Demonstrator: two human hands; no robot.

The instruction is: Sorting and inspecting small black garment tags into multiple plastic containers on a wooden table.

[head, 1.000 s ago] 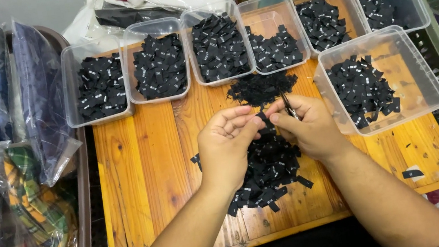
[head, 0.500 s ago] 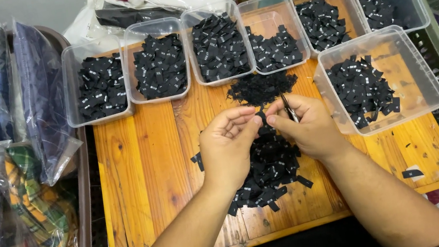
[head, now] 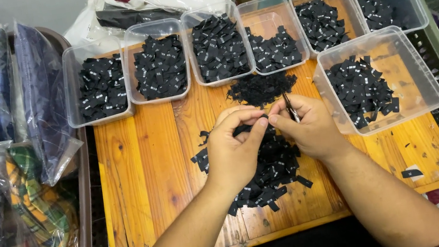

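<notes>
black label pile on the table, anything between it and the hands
Nothing visible. Both the left hand and the right hand hover right over the pile of black labels, fingertips meeting above it. The right hand also holds a thin dark tool.

Black fabric labels [head: 265, 172] with white markings lie on an orange-brown wooden tabletop [head: 150, 169]; clear plastic tubs [head: 409, 78]; green-yellow plaid cloth [head: 39, 211].

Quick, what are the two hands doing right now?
Left hand: fingers pinched together on a small black label.
Right hand: closed on thin dark snips, tips pointing up.
</notes>
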